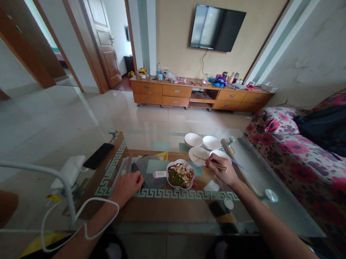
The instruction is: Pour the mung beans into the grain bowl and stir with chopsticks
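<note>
My right hand [223,171] is closed around a pair of wooden chopsticks [199,157], whose tips reach into a white bowl [194,162]. Three more white bowls stand close by: two behind it, and one [221,154] partly hidden by my hand. Left of my right hand is a flower-shaped dish [169,182] with a labelled tab [160,174], filled with green beans and pale and reddish pieces. My left hand [129,186] rests on the glass table with its fingers curled in, beside a grey cloth [149,177]; nothing shows in it.
A black phone [99,156] and a white box-shaped device [70,170] lie at the left of the glass table [173,214]. A white cable [115,220] loops over my left forearm. A floral sofa [305,152] is at the right. Behind stands a low cabinet [175,96] with clutter.
</note>
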`<state>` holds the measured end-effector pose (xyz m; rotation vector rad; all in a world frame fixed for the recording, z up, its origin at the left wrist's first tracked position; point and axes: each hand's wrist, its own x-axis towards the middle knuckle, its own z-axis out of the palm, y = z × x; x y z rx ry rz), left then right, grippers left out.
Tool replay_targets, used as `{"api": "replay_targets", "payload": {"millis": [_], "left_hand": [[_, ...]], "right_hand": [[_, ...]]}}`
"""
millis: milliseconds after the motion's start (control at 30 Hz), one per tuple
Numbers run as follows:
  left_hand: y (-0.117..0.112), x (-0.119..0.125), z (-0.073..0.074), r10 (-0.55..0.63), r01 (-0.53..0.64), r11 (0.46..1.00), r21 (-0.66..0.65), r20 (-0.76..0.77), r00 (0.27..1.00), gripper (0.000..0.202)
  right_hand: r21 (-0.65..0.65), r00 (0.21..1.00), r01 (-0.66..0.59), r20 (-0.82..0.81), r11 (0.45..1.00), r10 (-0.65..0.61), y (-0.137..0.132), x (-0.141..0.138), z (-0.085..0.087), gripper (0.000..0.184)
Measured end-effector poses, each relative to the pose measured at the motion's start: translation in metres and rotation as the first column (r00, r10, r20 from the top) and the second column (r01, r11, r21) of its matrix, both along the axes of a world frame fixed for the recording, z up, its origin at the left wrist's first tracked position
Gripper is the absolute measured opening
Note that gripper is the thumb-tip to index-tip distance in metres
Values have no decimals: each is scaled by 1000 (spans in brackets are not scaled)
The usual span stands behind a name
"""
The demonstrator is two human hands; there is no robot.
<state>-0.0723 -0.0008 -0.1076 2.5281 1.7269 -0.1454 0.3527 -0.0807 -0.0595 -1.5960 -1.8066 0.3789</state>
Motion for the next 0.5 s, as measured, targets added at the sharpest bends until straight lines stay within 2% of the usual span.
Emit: {"api": "replay_targets", "payload": {"millis": [167, 300, 500], "left_hand": [[-1, 1, 2, 5, -5, 1000, -3, -16, 1000, 40], [0, 0, -2, 1, -1, 1000, 7, -14, 1000, 40], [-1, 1, 0, 9, -8, 1000, 1, -8, 1000, 40]], "right_hand": [[-51, 997, 29, 78, 998, -25, 8, 22, -5, 33], [-54, 994, 21, 111, 998, -15, 10, 21, -7, 33], [-17, 995, 31, 94, 999, -29, 5, 19, 3, 34]]}}
